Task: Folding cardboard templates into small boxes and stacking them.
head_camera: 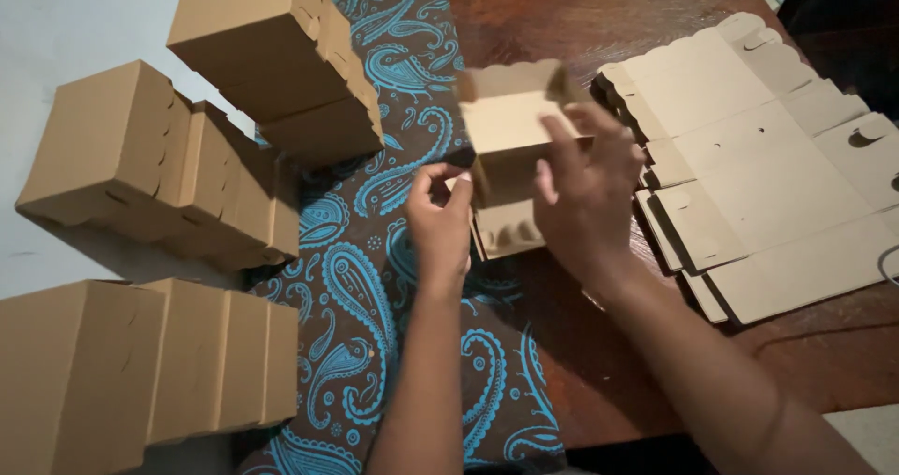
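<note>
A half-folded brown cardboard box (pixel 510 124) is held up over the table between both hands. My left hand (pixel 440 218) pinches its lower left corner with fingers curled. My right hand (pixel 585 190) presses against the box's right side, fingers spread over the panel. A scalloped flap sticks up at the box's top, and another flap hangs below near the table.
Folded brown boxes lie in rows at the left (pixel 159 157), at the lower left (pixel 140 363) and at the top (pixel 281 54). A stack of flat die-cut box blanks (pixel 777 185) lies on the dark wooden table (pixel 581 7) at the right. A blue paisley cloth (pixel 365 278) runs down the middle.
</note>
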